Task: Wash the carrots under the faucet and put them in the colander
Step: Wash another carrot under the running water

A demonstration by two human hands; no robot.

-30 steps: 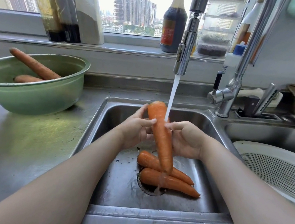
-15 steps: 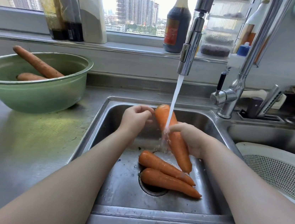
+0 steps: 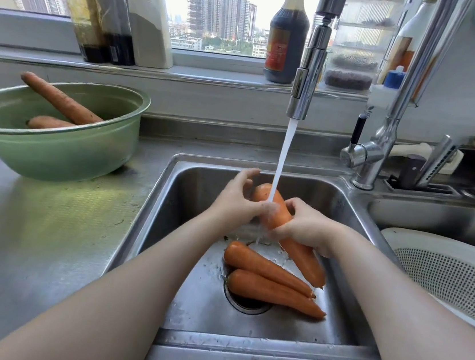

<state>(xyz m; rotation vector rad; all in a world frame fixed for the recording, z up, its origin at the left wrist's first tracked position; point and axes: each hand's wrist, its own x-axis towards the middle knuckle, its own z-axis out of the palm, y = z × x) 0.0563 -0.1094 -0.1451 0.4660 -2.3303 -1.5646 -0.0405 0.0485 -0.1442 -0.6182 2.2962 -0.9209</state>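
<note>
Nearest you, two carrots (image 3: 264, 267) lie over the drain of the sink (image 3: 193, 309), tips toward lower right. Just above, your right hand (image 3: 305, 230) wraps round the held carrot (image 3: 306, 263), its long axis running from upper left under the faucet (image 3: 307, 77) stream down to lower right. Your left hand (image 3: 239, 201) meets its fat end, fingers half-lifted; blur and water hide any grip. The colander (image 3: 444, 265) sits at right, nearer your right hand, cropped by the edge.
</note>
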